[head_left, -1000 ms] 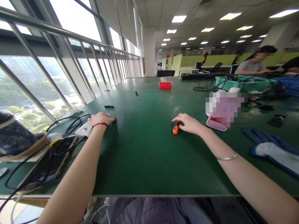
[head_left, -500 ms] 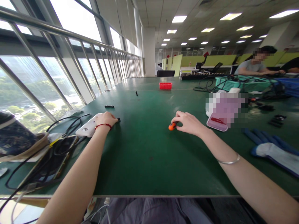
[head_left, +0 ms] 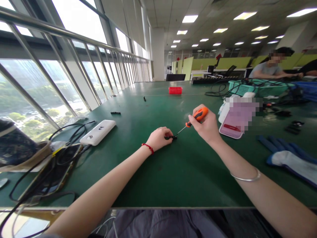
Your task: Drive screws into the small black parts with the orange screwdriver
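Near the middle of the green table (head_left: pixel 148 178), my left hand (head_left: pixel 159 138) pinches a small black part (head_left: pixel 173 137), dark and narrow, whose exact kind I cannot make out. My right hand (head_left: pixel 206 124) is closed around the orange and black handle of a screwdriver (head_left: pixel 201 114). Its thin metal shaft slants down to the left, and the tip is at the right end of the black part; whether they touch I cannot tell. My fingers cover some of the black part.
A white power bank (head_left: pixel 99 132) with cables lies left, beside a dark phone (head_left: pixel 56 168). Small black pieces (head_left: pixel 115 113) and a red basket (head_left: pixel 175 90) are farther off. Rightward are a pink-screened phone (head_left: pixel 231 127), blue-white gloves (head_left: pixel 289 158), a teal basket (head_left: pixel 237 87) and a seated person (head_left: pixel 266 69).
My left hand has moved right, away from the power bank, bringing the black part to the middle. My right hand has lifted and turned the screwdriver, its tip now pointing at the part.
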### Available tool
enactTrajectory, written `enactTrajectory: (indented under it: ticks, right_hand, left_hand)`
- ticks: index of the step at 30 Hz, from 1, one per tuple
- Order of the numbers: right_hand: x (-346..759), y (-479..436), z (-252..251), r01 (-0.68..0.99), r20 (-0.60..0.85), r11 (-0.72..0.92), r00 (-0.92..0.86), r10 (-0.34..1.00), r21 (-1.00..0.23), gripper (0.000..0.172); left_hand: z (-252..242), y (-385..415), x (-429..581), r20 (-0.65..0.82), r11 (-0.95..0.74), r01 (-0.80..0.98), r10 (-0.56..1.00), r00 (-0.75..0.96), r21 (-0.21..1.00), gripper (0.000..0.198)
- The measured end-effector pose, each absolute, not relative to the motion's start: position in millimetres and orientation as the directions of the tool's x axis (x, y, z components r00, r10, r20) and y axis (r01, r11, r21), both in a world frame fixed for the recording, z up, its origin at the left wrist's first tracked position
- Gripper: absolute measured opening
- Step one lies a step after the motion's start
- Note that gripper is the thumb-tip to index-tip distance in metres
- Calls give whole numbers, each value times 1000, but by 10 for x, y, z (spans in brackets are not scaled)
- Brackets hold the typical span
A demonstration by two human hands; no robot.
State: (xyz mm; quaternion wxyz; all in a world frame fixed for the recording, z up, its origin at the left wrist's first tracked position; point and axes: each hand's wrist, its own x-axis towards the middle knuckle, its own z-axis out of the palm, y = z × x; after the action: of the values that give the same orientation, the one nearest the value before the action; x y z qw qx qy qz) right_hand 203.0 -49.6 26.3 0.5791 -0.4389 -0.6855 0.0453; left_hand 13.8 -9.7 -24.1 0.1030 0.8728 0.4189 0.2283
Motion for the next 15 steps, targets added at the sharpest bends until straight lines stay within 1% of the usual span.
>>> enactTrajectory:
  ticks: [4, 11, 15]
  right_hand:
    - [2003, -513, 255, 576, 702, 565, 21, 712, -591, 20]
    - [1989, -500, 235, 574, 691, 565, 3, 723, -593, 19]
    - [1993, -475, 210, 548, 675, 563, 5, 738, -619, 18]
  left_hand:
    - [-286, -68, 117, 323, -631, 677, 776, 542, 379, 14]
    - [-278, -89, 134, 345, -661, 673, 749, 566, 332, 14]
    - [-280, -85, 126, 343, -673, 671, 738, 581, 312, 14]
